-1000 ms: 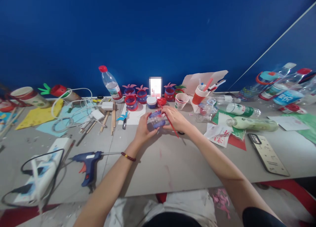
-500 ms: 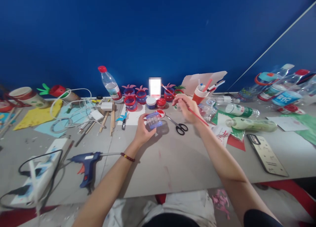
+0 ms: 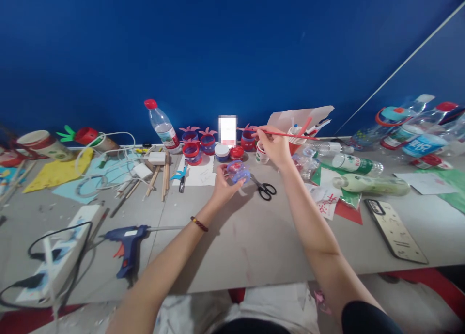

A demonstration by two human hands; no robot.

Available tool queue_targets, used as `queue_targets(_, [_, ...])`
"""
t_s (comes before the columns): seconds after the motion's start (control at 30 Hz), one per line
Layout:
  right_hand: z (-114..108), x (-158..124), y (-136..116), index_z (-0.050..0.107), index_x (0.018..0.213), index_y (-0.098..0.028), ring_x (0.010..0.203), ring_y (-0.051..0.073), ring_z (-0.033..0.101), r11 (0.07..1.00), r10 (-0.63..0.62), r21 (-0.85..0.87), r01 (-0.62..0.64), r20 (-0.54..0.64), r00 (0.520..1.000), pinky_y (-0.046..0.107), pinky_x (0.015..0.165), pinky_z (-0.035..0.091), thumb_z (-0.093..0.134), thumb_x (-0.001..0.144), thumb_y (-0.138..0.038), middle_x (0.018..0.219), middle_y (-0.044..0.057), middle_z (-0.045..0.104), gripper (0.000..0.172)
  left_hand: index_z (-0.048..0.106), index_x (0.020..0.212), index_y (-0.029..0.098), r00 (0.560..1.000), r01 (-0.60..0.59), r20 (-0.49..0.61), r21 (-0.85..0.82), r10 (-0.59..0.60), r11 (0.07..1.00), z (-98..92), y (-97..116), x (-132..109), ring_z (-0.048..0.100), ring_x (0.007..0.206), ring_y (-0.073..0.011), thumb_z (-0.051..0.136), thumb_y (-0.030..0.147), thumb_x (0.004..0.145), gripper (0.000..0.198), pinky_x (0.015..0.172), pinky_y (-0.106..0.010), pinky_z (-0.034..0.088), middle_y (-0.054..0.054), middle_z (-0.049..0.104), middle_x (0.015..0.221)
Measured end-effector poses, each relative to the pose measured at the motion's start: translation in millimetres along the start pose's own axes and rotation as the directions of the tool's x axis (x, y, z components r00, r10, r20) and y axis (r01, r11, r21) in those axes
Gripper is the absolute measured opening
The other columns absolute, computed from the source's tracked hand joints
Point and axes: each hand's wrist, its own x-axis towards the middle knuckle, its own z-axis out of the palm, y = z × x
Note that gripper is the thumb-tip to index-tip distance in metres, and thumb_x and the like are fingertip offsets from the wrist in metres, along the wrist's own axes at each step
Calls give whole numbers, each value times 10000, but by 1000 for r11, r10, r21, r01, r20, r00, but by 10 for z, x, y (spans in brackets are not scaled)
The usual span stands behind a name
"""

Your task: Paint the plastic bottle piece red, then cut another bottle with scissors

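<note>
Mid-painting, just above frame centre: the left hand [image 3: 223,186] grips a clear plastic cup section [image 3: 238,171] while the right hand [image 3: 274,147] pinches a red paintbrush [image 3: 286,135] over the white paper cup [image 3: 260,153], likely to load or rinse it.

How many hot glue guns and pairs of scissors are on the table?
2: one blue glue gun at the near left by the power strip, and one pair of black-handled scissors just right of the left hand. Others could be hidden in the clutter.

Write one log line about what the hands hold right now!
left hand: grips clear plastic cup | right hand: holds red paintbrush | scissors: on table
</note>
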Motion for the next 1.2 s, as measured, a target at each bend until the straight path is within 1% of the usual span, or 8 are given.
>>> queue_targets(0.13, [54, 112, 34, 736, 903, -204, 886, 221, 728, 983, -82, -163, 89, 52, 995, 386, 863, 587, 562, 933, -367, 921, 61, 775, 241, 450, 1206, 236, 984, -159, -53, 175, 171, 972, 29, -114, -31, 570, 1160, -301, 850, 265, 623, 707, 1025, -497, 436, -108, 529, 1212])
queue_targets(0.27, [69, 169, 60, 728, 886, -212, 870, 243, 727, 968, -95, -222, 114, 92, 991, 404, 874, 571, 558, 928, -344, 931, 59, 775, 220, 484, 1216, 253, 965, -264, 70, 301, 254, 917, -43, -156, -64, 515, 1222, -341, 828, 174, 605, 706, 1094, -572, 369, -106, 543, 1218])
queue_targets(0.37, [67, 168, 118, 712, 846, -232, 884, 262, 723, 954, -100, -269, 129, 121, 988, 426, 886, 564, 560, 921, -319, 945, 57, 770, 190, 495, 1246, 254, 961, -276, 88, 345, 262, 897, -98, -151, -67, 517, 1209, -354, 806, 155, 619, 707, 1089, -598, 366, -105, 548, 1222])
queue_targets(0.5, [46, 150, 242, 717, 802, -233, 862, 286, 703, 920, -97, -362, 153, 169, 981, 472, 853, 560, 567, 907, -289, 910, 66, 760, 191, 516, 1295, 215, 954, -299, 84, 335, 288, 894, -120, -128, -44, 509, 1220, -368, 777, 124, 637, 714, 1085, -566, 363, -107, 564, 1242])
queue_targets(0.67, [37, 151, 352, 747, 858, -235, 954, 296, 672, 885, -158, -403, 231, 208, 965, 475, 910, 530, 583, 900, -262, 921, 69, 749, 171, 542, 1278, 232, 947, -320, 120, 332, 297, 887, -130, -106, -1, 525, 1186, -362, 770, 141, 644, 680, 1055, -564, 395, -97, 592, 1219])
queue_targets(0.8, [77, 155, 345, 764, 911, -220, 1001, 289, 660, 841, -122, -481, 248, 278, 953, 437, 936, 502, 549, 929, -251, 972, 86, 758, 218, 506, 1291, 260, 941, -338, 133, 391, 310, 856, -153, -126, 18, 545, 1178, -343, 774, 189, 647, 701, 1037, -555, 438, -95, 593, 1229])
queue_targets(0.97, [112, 144, 306, 776, 919, -218, 1003, 292, 659, 805, -67, -549, 223, 290, 955, 432, 931, 493, 551, 933, -253, 986, 97, 758, 228, 467, 1308, 245, 924, -380, 169, 482, 342, 789, -163, -173, 26, 571, 1160, -325, 763, 236, 672, 702, 1004, -533, 472, -102, 603, 1216])
queue_targets(1.2, [119, 125, 302, 786, 941, -205, 1024, 305, 664, 790, -48, -570, 227, 312, 949, 455, 937, 499, 560, 933, -262, 1000, 114, 766, 234, 456, 1322, 238, 923, -384, 185, 501, 337, 775, -155, -170, 15, 561, 1186, -331, 748, 257, 690, 697, 1017, -529, 467, -119, 592, 1254])
